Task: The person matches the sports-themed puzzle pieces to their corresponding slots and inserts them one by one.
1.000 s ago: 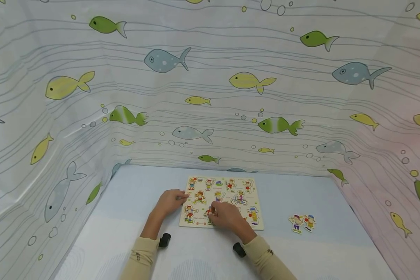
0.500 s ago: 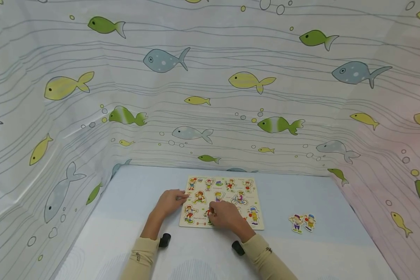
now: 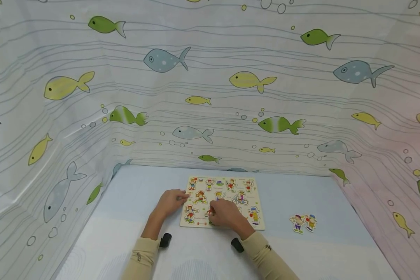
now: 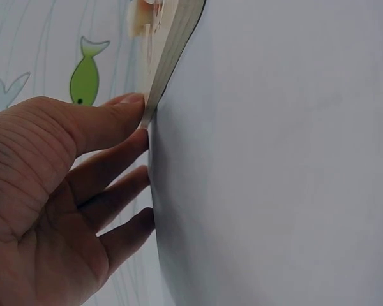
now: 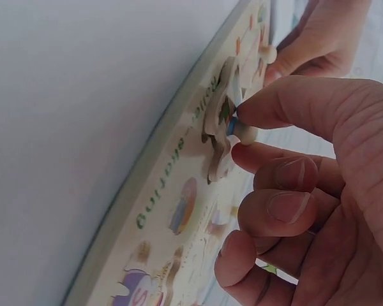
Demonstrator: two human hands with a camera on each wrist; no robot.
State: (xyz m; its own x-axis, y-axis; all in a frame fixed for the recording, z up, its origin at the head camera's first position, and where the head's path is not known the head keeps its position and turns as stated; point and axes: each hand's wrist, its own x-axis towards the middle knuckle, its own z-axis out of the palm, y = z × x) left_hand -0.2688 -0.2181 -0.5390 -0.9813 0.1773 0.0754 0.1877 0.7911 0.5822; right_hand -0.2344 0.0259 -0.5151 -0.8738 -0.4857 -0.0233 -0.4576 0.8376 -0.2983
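Observation:
On the table lies a wooden knob puzzle board (image 3: pixel 211 198) printed with children playing sports. My left hand (image 3: pixel 169 201) is at its left edge. In the left wrist view the thumb touches the board's side and the fingertips meet the table, fingers only slightly bent. My right hand (image 3: pixel 227 214) is over the lower middle of the board. Its thumb and index finger pinch the knob (image 5: pixel 247 134) of a puzzle piece (image 5: pixel 218 108). That piece sits slightly proud of the board, beside green lettering. In the head view the hand covers most of it.
Two loose puzzle pieces, a purple-trousered figure (image 3: pixel 297 224) and a blue-capped one (image 3: pixel 310 223), lie together right of the board. Fish-patterned sheeting (image 3: pixel 231 109) walls the table (image 3: pixel 133 186) at back and sides. A black device (image 3: pixel 165 240) is at the left wrist.
My right hand has stayed over the same spot, its fingers and wrist shifting only slightly. The left hand and the loose pieces have kept their places.

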